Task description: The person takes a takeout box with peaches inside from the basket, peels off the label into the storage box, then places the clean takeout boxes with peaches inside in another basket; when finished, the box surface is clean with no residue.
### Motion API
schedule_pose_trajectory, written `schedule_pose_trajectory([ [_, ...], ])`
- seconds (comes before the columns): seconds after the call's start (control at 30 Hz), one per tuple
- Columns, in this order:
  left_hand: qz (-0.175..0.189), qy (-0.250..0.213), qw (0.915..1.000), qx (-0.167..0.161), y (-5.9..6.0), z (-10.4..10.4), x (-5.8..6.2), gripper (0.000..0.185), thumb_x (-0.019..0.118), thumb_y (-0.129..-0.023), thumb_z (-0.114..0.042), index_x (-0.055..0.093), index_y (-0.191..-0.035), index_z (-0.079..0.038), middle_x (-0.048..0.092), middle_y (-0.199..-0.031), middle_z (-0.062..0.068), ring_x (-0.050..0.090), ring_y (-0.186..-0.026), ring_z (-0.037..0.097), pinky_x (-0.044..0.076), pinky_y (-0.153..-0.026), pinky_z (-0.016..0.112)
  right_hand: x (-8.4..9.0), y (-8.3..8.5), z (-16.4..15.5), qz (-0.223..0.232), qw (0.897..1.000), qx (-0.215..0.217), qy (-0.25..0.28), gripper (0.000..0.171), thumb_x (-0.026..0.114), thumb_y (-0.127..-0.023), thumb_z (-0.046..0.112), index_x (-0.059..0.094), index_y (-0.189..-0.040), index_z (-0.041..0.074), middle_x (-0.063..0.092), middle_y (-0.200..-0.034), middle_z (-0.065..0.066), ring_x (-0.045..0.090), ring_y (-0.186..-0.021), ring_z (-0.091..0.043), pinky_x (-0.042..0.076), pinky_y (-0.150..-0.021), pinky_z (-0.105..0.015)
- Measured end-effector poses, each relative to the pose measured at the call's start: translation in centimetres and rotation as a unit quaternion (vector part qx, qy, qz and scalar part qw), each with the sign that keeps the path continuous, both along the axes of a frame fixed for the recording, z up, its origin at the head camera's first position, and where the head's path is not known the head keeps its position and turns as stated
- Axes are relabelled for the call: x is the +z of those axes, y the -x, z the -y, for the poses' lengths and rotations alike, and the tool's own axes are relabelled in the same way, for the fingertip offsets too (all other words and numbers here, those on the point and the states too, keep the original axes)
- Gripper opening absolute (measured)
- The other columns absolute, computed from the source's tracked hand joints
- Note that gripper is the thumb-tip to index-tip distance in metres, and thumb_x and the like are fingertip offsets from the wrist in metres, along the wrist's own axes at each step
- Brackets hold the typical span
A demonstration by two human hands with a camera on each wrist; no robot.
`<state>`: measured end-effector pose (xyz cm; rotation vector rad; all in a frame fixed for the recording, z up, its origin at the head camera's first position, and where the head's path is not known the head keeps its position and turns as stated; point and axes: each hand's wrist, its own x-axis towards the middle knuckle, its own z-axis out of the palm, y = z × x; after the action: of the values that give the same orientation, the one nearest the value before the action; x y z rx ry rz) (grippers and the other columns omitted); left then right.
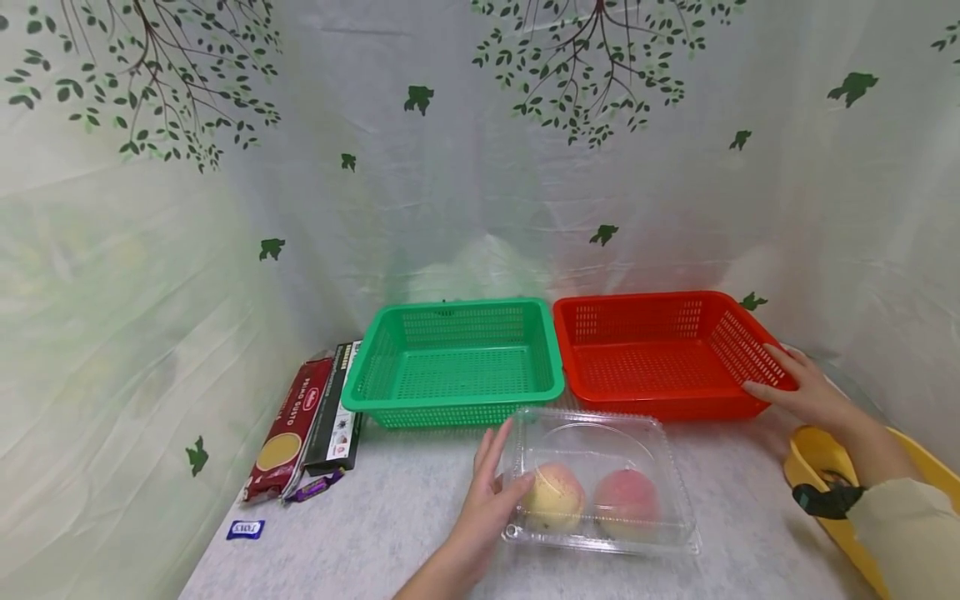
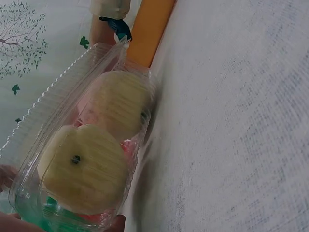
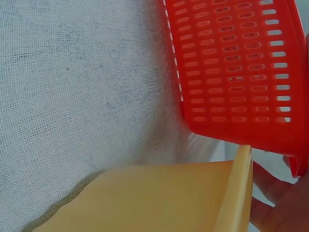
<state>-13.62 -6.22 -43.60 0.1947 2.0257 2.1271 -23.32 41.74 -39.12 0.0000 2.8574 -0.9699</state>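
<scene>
Green basket (image 1: 454,367), red basket (image 1: 663,354), clear box (image 1: 600,483) of yellow-pink peaches (image 1: 553,497), tree-printed white curtain (image 1: 480,167).

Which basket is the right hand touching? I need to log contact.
The red basket: the right hand rests on its right corner. The green basket beside it is untouched.
</scene>
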Motion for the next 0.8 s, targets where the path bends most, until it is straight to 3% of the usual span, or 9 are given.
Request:
schedule_pose_trajectory([
  [0.1,0.018,0.003,0.9998,0.012,0.0,-0.3,0.0,0.074,0.064,-0.093,-0.02,0.03,-0.155,-0.042,-0.019,-0.167,0.011,0.001,-0.145,0.065,0.026,-0.106,0.08,0.0,-0.1,0.1,-0.002,1.0,0.001,0.007,0.1,0.055,-0.096,0.054,-0.006,-0.158,0.004,-0.015,-0.154,-0.043,0.009,-0.13,-0.068,0.038,-0.092,-0.078],
  [0.2,0.039,0.02,0.999,0.015,0.2,-0.6,0.1,0.069,0.062,-0.093,-0.021,0.036,-0.152,-0.043,-0.018,-0.167,0.015,0.0,-0.145,0.065,0.027,-0.106,0.079,-0.1,-0.1,0.1,-0.002,1.0,0.002,0.012,0.099,0.055,-0.097,0.054,-0.005,-0.158,0.005,-0.016,-0.155,-0.042,0.007,-0.131,-0.068,0.037,-0.092,-0.078],
  [0.4,0.062,0.043,0.9971,0.008,0.5,-0.8,0.2,0.058,0.059,-0.096,-0.025,0.043,-0.148,-0.045,-0.015,-0.167,0.019,-0.007,-0.145,0.064,0.008,-0.104,0.086,-0.1,-0.1,0.0,0.002,1.0,0.004,0.019,0.097,0.054,-0.097,0.053,-0.005,-0.158,0.006,-0.02,-0.155,-0.042,0.004,-0.132,-0.069,0.034,-0.093,-0.081],
  [0.5,0.054,0.041,0.9977,0.009,0.6,-1.0,0.1,0.056,0.059,-0.096,-0.023,0.045,-0.148,-0.042,-0.004,-0.168,0.019,-0.004,-0.148,0.059,0.007,-0.106,0.085,-0.2,-0.2,-0.1,0.001,1.0,0.005,0.023,0.096,0.054,-0.098,0.052,-0.004,-0.158,0.005,-0.019,-0.154,-0.042,0.003,-0.132,-0.068,0.033,-0.093,-0.081],
  [0.53,0.049,0.039,0.998,0.009,0.6,-1.0,0.1,0.056,0.058,-0.097,-0.021,0.045,-0.148,-0.04,0.002,-0.169,0.018,0.0,-0.149,0.057,0.011,-0.108,0.083,-0.2,-0.2,-0.1,0.001,1.0,0.004,0.023,0.096,0.054,-0.097,0.052,-0.004,-0.158,0.005,-0.019,-0.154,-0.042,0.004,-0.132,-0.068,0.033,-0.093,-0.081],
  [0.6,0.045,0.022,0.9987,0.009,0.6,-1.2,-0.1,0.055,0.056,-0.097,-0.018,0.046,-0.149,-0.035,0.011,-0.168,0.017,0.016,-0.149,0.053,0.029,-0.11,0.073,-0.3,-0.2,-0.1,0.002,1.0,0.002,0.022,0.097,0.054,-0.097,0.052,-0.005,-0.158,0.006,-0.019,-0.154,-0.042,0.004,-0.132,-0.068,0.033,-0.093,-0.081],
  [0.67,0.046,-0.001,0.9989,0.008,0.6,-1.3,-0.2,0.054,0.053,-0.098,-0.015,0.046,-0.149,-0.03,0.017,-0.167,0.015,0.031,-0.143,0.048,0.048,-0.101,0.059,-0.4,-0.1,-0.1,0.002,1.0,-0.003,0.017,0.099,0.054,-0.097,0.054,-0.008,-0.157,0.006,-0.018,-0.155,-0.042,0.005,-0.132,-0.068,0.034,-0.095,-0.08],
  [0.73,0.043,-0.017,0.9989,0.01,0.5,-1.4,-0.3,0.054,0.05,-0.099,-0.013,0.046,-0.15,-0.028,0.019,-0.167,0.015,0.035,-0.141,0.046,0.055,-0.092,0.049,-0.5,-0.1,-0.1,-0.001,1.0,-0.006,0.011,0.101,0.054,-0.096,0.055,-0.011,-0.157,0.006,-0.018,-0.155,-0.042,0.006,-0.132,-0.068,0.035,-0.096,-0.08],
  [0.8,0.039,-0.028,0.9988,0.012,0.4,-1.4,-0.2,0.053,0.049,-0.099,-0.012,0.046,-0.15,-0.026,0.019,-0.167,0.015,0.028,-0.146,0.047,0.054,-0.094,0.05,-0.6,0.0,-0.1,-0.003,1.0,-0.01,0.005,0.104,0.054,-0.096,0.056,-0.014,-0.156,0.005,-0.018,-0.155,-0.041,0.007,-0.133,-0.067,0.034,-0.097,-0.08],
])
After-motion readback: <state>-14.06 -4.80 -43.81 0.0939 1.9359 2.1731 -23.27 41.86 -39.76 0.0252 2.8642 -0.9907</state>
